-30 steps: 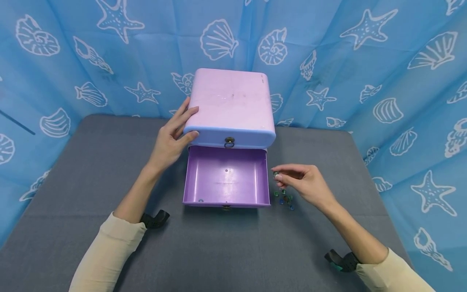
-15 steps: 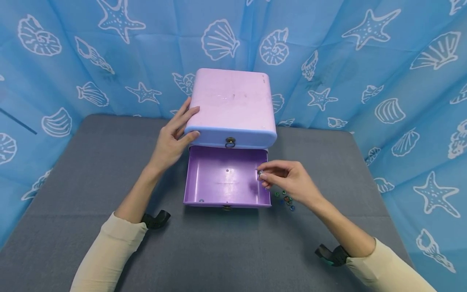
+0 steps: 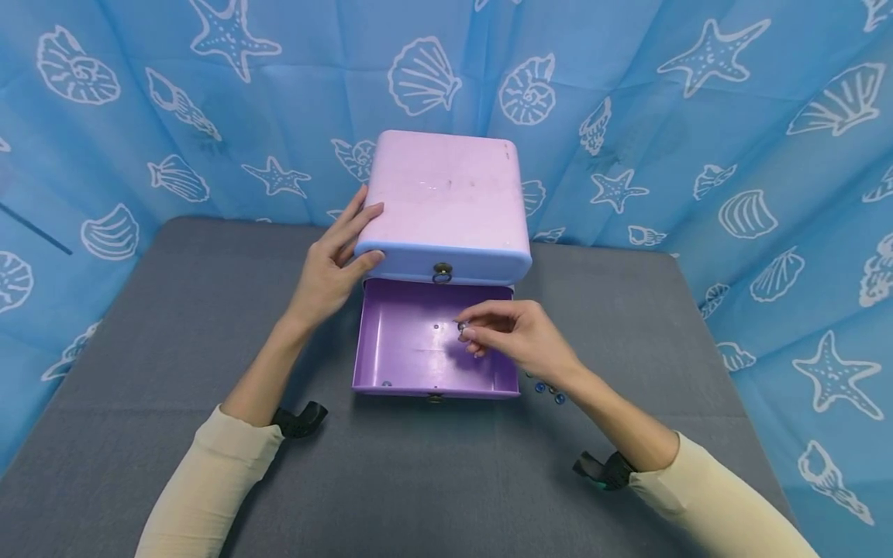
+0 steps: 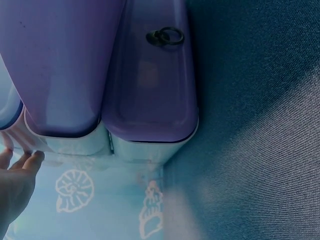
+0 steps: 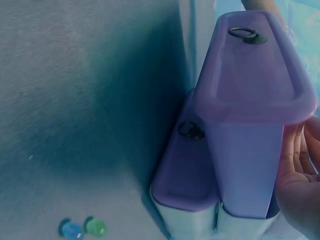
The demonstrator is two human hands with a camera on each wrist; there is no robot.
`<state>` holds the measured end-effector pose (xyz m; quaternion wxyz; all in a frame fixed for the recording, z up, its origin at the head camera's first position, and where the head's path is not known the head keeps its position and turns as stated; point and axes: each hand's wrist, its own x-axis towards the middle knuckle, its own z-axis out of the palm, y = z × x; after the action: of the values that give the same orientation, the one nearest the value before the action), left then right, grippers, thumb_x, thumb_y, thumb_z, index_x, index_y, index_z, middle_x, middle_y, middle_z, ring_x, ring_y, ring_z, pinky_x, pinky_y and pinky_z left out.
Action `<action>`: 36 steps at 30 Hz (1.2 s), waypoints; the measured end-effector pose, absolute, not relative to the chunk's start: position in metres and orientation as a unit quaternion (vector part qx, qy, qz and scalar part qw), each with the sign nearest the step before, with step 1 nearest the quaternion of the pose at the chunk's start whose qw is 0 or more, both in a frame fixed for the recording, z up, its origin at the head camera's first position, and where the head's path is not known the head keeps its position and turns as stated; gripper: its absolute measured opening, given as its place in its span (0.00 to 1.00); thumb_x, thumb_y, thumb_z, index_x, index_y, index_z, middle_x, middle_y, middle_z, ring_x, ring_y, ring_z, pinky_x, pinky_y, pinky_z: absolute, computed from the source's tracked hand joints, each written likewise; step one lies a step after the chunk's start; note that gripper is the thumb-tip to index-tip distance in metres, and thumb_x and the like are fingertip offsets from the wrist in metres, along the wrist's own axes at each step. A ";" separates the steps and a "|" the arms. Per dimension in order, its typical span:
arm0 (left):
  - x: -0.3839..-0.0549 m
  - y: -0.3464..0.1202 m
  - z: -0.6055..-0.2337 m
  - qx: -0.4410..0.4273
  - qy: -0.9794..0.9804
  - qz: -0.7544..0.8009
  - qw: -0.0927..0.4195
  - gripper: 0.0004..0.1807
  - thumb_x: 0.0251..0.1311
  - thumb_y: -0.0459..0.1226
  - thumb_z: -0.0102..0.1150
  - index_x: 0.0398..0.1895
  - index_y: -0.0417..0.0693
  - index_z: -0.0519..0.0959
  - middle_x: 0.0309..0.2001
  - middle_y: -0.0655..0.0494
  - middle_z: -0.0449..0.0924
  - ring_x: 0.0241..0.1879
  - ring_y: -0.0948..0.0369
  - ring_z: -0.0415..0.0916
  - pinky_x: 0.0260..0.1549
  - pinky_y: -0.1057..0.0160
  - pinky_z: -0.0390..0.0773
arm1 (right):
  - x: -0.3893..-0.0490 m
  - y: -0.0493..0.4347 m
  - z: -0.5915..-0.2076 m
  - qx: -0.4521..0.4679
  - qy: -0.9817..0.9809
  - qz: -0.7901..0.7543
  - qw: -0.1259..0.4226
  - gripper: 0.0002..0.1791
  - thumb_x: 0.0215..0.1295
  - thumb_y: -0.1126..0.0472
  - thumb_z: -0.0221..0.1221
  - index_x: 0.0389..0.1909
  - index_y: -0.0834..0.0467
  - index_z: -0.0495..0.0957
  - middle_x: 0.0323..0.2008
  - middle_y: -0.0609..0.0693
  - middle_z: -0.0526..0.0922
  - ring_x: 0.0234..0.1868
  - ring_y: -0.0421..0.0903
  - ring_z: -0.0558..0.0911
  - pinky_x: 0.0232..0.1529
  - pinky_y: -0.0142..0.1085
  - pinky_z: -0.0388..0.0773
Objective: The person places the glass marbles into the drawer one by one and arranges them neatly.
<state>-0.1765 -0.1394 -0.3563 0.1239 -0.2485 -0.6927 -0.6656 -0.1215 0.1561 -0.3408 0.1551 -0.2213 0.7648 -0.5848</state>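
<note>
A small chest with a pink top [image 3: 446,186] and a blue upper drawer front stands on the table. Its purple middle drawer [image 3: 398,333] is pulled out, with one marble [image 3: 387,384] near the front left corner. My left hand [image 3: 331,260] rests against the chest's left side, thumb at the edge of the blue front, fingers extended along the side. Over the drawer's right half, my right hand [image 3: 519,333] pinches a small glass marble [image 3: 461,327] between thumb and fingers. In the right wrist view the drawer wall hides the fingertips.
Right of the drawer lie several loose marbles [image 3: 540,387], partly covered by my right forearm; a blue one [image 5: 71,230] and a green one show from the right wrist. Beneath the pulled-out drawer is a pushed-in lower drawer [image 4: 155,90] with a ring pull. A blue seashell curtain hangs behind.
My right hand has moved left with the marble, from beside the loose marbles to above the drawer. The left hand has stayed at the chest's side.
</note>
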 end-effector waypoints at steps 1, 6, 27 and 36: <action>-0.176 -0.139 -0.356 -0.248 -0.693 -0.665 0.124 0.31 0.63 0.23 0.60 0.70 0.43 0.70 0.78 0.60 0.52 0.75 0.58 0.53 0.67 0.64 0.63 | -0.123 0.154 -0.341 -0.223 0.764 -0.585 0.156 0.12 0.66 0.71 0.62 0.49 0.71 0.81 0.37 0.63 0.86 0.32 0.51 0.86 0.37 0.45 0.85; -0.176 -0.140 -0.356 -0.249 -0.695 -0.664 0.125 0.31 0.63 0.23 0.60 0.70 0.43 0.70 0.78 0.60 0.52 0.75 0.58 0.53 0.67 0.64 0.63 | -0.127 0.143 -0.343 -0.232 0.761 -0.584 0.161 0.12 0.66 0.71 0.62 0.49 0.69 0.82 0.38 0.66 0.86 0.32 0.51 0.86 0.37 0.44 0.86; -0.177 -0.141 -0.354 -0.244 -0.705 -0.655 0.120 0.30 0.65 0.24 0.58 0.71 0.44 0.70 0.78 0.61 0.52 0.75 0.58 0.52 0.68 0.62 0.62 | -0.142 0.107 -0.352 -0.215 0.778 -0.565 0.170 0.10 0.67 0.68 0.63 0.47 0.66 0.84 0.35 0.61 0.88 0.29 0.47 0.85 0.36 0.47 0.85; -0.177 -0.140 -0.355 -0.249 -0.704 -0.654 0.123 0.30 0.64 0.23 0.59 0.71 0.44 0.69 0.78 0.60 0.52 0.75 0.59 0.52 0.68 0.62 0.62 | -0.145 0.097 -0.356 -0.207 0.792 -0.546 0.176 0.10 0.67 0.68 0.63 0.47 0.65 0.85 0.33 0.55 0.88 0.29 0.45 0.86 0.34 0.42 0.86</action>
<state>-0.1771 -0.1405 -0.3551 0.1226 -0.2492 -0.7036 -0.6541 -0.1454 0.0974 -0.3558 0.1764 -0.2066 0.7922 -0.5464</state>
